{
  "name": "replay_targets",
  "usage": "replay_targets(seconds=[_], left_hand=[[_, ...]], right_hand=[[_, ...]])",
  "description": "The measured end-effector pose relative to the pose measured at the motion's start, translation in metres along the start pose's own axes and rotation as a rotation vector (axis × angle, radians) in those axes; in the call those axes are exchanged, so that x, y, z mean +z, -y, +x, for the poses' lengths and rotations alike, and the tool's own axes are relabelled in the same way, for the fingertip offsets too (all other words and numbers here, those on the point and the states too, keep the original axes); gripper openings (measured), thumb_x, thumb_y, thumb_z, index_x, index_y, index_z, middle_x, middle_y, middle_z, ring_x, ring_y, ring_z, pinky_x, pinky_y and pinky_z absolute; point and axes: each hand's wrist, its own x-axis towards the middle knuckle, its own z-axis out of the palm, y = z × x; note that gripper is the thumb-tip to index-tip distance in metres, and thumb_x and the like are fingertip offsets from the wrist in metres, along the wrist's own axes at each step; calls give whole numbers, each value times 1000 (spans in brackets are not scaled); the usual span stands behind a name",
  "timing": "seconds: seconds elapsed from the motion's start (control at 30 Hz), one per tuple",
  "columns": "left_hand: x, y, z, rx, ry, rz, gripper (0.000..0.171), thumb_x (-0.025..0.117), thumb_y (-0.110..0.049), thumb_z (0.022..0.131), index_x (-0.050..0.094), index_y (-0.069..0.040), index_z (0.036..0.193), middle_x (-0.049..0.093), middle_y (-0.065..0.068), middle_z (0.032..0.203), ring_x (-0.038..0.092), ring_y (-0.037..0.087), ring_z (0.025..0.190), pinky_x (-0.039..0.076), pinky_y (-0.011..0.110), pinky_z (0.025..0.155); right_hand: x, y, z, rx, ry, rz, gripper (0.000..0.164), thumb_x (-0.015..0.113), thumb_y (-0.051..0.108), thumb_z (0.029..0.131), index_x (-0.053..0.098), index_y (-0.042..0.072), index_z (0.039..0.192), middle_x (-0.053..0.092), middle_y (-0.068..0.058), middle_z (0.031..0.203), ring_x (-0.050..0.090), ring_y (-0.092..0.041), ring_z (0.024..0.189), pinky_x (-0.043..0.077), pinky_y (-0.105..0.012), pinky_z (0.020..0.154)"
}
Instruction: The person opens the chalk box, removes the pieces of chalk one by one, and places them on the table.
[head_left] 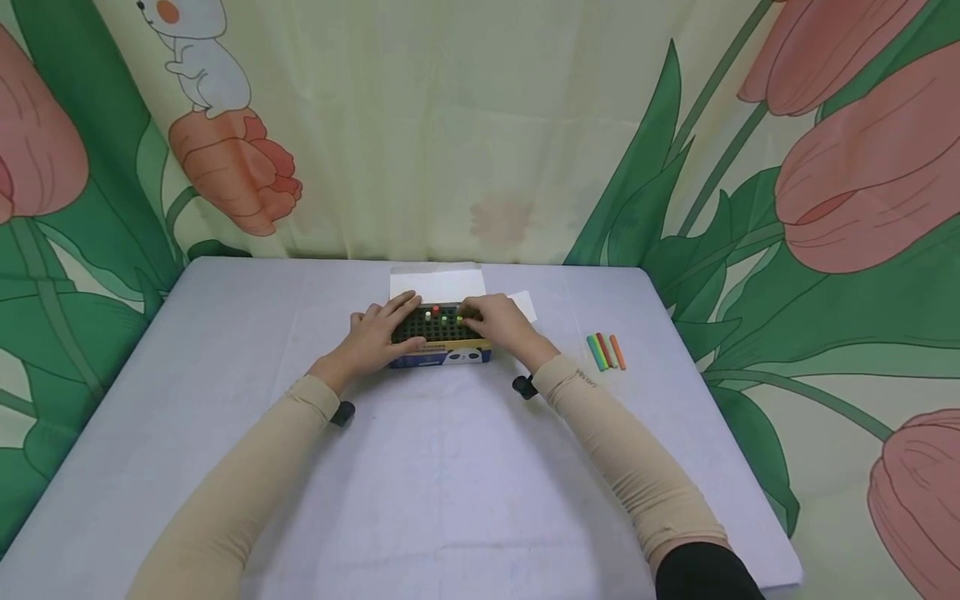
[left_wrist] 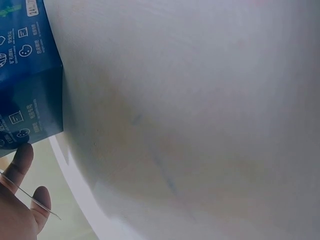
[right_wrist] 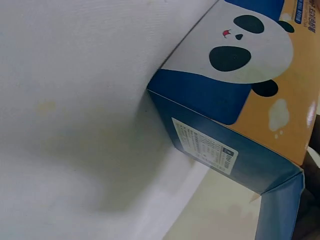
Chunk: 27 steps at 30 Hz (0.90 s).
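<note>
A chalk box with a panda face on its front stands on the table, lid open at the back. Its black holed insert has several coloured chalk sticks standing in it, among them a red one and a white one. My left hand rests over the box's left end, fingers spread and thumb along the front rim. My right hand pinches a yellow-green chalk stick at the right part of the insert. In the left wrist view, fingertips touch the box's blue end.
Several chalk sticks in green, yellow, red and orange lie together on the white-covered table to the right. The white lid stands open behind the box. A printed curtain hangs beyond the table's far edge.
</note>
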Motion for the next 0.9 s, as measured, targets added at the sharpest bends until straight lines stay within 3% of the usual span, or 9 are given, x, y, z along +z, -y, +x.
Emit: replay_targets(seconds=[0.27, 0.6, 0.9], left_hand=[[-4, -1, 1, -3, 2, 6, 83, 54, -62, 101, 20, -27, 168, 14, -2, 175, 43, 39, 134, 27, 66, 102], [-3, -1, -1, 2, 14, -4, 84, 55, -62, 101, 19, -25, 168, 13, -1, 175, 42, 40, 134, 26, 67, 103], [-1, -2, -2, -2, 18, -16, 82, 56, -59, 102, 20, -26, 168, 14, -2, 175, 41, 40, 135, 25, 67, 104]], right_hand=[[-1, 0, 1, -60, -58, -40, 22, 67, 24, 103, 74, 16, 121, 78, -3, 116, 73, -19, 104, 56, -35, 92], [-2, -1, 0, -54, -34, -39, 20, 63, 22, 105, 72, 17, 122, 78, -1, 112, 73, -17, 95, 57, -35, 85], [-1, -3, -1, -13, -30, 41, 20, 57, 23, 108, 67, 20, 125, 78, -2, 110, 72, -15, 89, 57, -33, 80]])
